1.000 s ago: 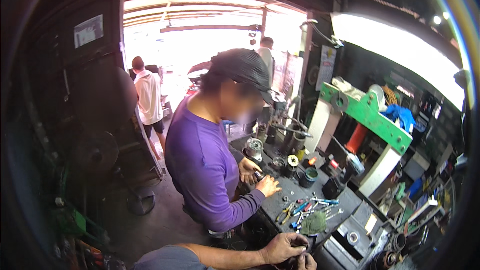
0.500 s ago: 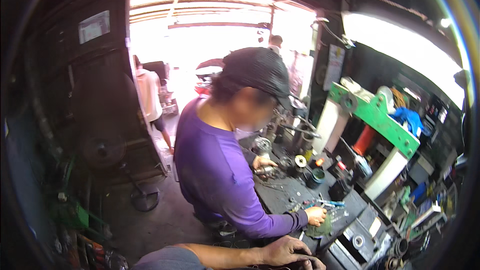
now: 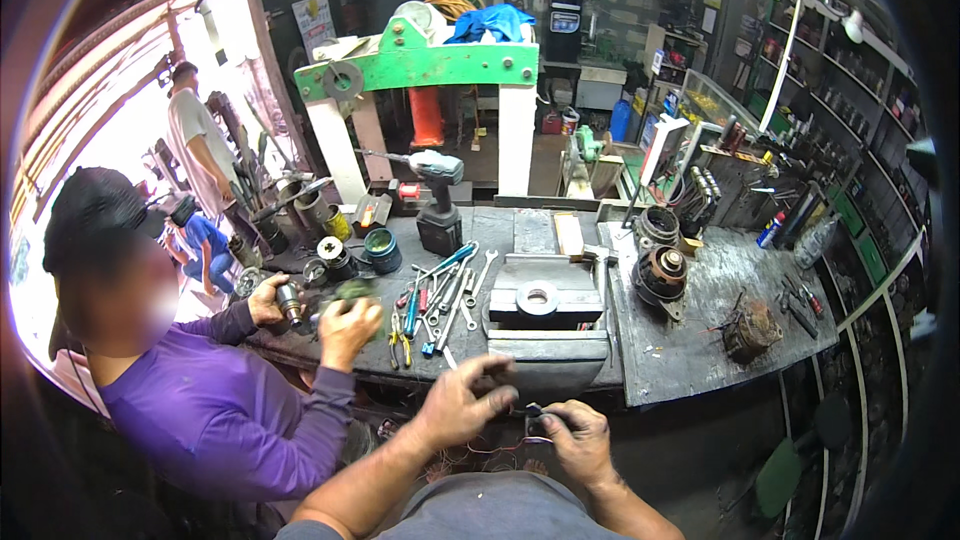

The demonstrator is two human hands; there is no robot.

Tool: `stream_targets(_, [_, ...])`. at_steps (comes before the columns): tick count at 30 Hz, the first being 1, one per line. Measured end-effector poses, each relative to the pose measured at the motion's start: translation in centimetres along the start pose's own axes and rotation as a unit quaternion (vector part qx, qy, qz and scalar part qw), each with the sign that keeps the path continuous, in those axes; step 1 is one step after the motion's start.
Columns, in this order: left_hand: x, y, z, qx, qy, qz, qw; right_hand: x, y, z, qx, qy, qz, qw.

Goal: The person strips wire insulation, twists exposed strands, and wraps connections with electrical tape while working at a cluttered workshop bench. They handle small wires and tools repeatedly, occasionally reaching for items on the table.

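At the near edge of the bench, my right hand is closed, thumb and fingers pinching a small black piece with thin wires. Its exact kind is too small to make out. Red and pale thin wires hang below, between my two hands. My left hand is raised just left of that piece, its fingers bent and slightly blurred. A gap shows between its thumb and fingers, and I see nothing held there. Just beyond my hands is a bench vise with a metal ring on it.
A co-worker in purple stands close on my left, holding a metal cylindrical part and a greenish cloth. Wrenches and pliers lie left of the vise. A cordless drill, green-and-white press frame and motor parts stand beyond.
My view has swung right, bringing the bench and vise to the middle. Both my hands now show. The co-worker's right hand has moved from the bench toward the held part, with the cloth.
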State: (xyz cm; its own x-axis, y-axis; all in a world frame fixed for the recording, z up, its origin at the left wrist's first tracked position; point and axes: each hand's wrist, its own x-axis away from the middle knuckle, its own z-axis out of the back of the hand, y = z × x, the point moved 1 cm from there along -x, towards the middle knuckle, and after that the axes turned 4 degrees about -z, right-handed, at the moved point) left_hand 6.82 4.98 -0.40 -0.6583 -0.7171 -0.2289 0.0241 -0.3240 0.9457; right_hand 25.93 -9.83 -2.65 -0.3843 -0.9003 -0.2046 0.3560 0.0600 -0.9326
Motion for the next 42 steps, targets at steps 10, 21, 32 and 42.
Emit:
stream_targets(10, [-8.2,-3.2,6.4,-0.125,0.224,-0.112,0.96,4.7,5.2,5.8,-0.146,0.098,-0.104,0.979])
stream_targets(21, [2.4,-18.3,12.6,-0.283,0.17,0.22,0.918,1.0,3.1,1.5,-0.04,-0.057,-0.07,0.995])
stream_targets(32, [-1.2,-27.0,8.2,-0.341,0.17,0.195,0.904,-2.1,-2.3,-6.0,-0.045,-0.19,-0.051,0.979])
stream_targets(42, [8.8,-12.9,10.8,0.039,0.35,0.101,0.931,-0.7,0.4,11.8,-0.334,0.298,-0.121,0.886])
